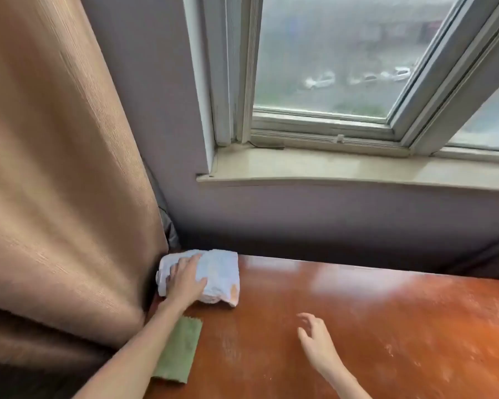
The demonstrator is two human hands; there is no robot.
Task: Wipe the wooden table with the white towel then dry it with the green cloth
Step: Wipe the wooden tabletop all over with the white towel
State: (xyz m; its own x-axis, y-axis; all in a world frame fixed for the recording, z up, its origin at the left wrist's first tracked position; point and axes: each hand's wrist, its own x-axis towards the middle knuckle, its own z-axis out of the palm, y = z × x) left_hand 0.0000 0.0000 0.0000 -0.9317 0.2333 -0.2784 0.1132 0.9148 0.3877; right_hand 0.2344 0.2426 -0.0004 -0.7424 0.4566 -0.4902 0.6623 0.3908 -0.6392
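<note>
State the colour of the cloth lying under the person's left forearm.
Green cloth, plain with a zigzag edge; the head view shows it best.

- One wooden table (357,326) fills my view from 3 to 6 o'clock.
- One white towel (213,272) lies at its far-left corner, about 8 o'clock from centre.
- One green cloth (179,349) lies at 7 o'clock.
- Two hands, both mine: my left hand (185,283) at 8 o'clock, my right hand (314,338) at 5 o'clock.
- One tan curtain (55,168) hangs at 9 o'clock.
- One window (329,67) with one sill (329,168) sits at 1 o'clock.
</note>
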